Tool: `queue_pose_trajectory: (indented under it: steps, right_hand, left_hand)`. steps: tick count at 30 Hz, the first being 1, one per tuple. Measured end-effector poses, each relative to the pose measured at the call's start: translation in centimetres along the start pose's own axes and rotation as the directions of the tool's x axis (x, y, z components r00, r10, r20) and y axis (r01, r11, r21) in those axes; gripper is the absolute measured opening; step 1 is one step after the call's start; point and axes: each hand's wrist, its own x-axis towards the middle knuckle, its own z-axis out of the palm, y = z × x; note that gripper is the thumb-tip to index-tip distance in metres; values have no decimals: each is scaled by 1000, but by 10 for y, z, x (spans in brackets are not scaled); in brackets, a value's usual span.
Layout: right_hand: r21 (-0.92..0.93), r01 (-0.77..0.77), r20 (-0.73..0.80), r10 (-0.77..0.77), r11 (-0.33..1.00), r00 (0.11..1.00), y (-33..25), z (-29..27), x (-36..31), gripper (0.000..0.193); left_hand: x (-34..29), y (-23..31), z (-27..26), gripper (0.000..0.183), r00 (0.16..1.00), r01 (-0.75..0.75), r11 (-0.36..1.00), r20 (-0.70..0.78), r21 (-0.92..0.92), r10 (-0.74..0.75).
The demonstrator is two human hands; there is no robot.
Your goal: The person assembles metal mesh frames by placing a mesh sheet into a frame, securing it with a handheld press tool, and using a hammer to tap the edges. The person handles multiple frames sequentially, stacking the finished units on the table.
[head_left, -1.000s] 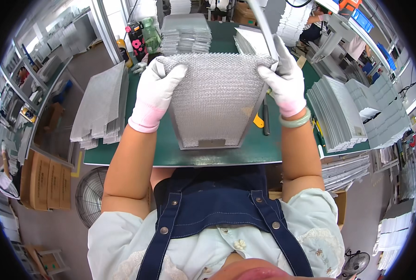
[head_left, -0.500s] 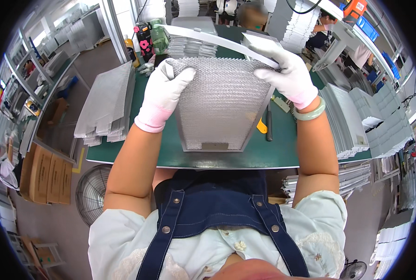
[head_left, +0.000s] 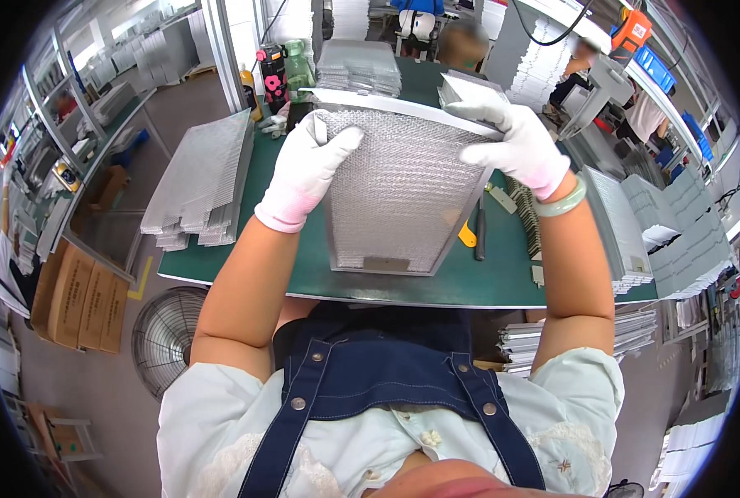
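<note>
A silvery mesh filter panel (head_left: 403, 191) stands tilted on the green table, with metal edging along its sides and bottom. My left hand (head_left: 307, 170), in a white glove with a pink cuff, is closed on its upper left corner, thumb on the near face. A pale metal frame strip (head_left: 395, 104) runs along the panel's top edge, its left end sticking up slightly. My right hand (head_left: 519, 149), gloved alike, grips the strip's right end at the upper right corner, fingers over the strip and thumb by the mesh. The fingertips behind the panel are hidden.
Mesh sheets (head_left: 200, 174) are stacked on the left, and more panels (head_left: 357, 66) at the back. Framed panels (head_left: 615, 224) line the right. A dark-handled tool (head_left: 480, 232) and a yellow-handled tool (head_left: 467, 235) lie right of the panel. A floor fan (head_left: 166, 336) stands below left.
The strip, earlier arched above the mesh, has come down along the panel's top edge. My right hand has moved slightly right and down; my left still holds its corner.
</note>
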Motion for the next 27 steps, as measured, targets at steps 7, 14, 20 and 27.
queue_pose_trajectory:
  steps: [7,14,20,27]
  right_hand:
    - [28,-41,-137,45,999,990,-18,1,-51,34]
    - [233,-380,-23,395,895,918,38,24,-85,32]
    - [276,-379,12,391,883,920,65,25,-91,33]
    - [339,-344,-72,389,876,918,72,28,-98,30]
  left_hand:
    - [-35,29,39,28,993,112,980,47,-167,-106]
    - [-47,-38,54,33,933,345,931,158,-124,-324]
    - [-40,-60,65,43,974,157,987,-168,12,-153]
    - [-32,-70,63,38,910,-164,842,-250,515,330]
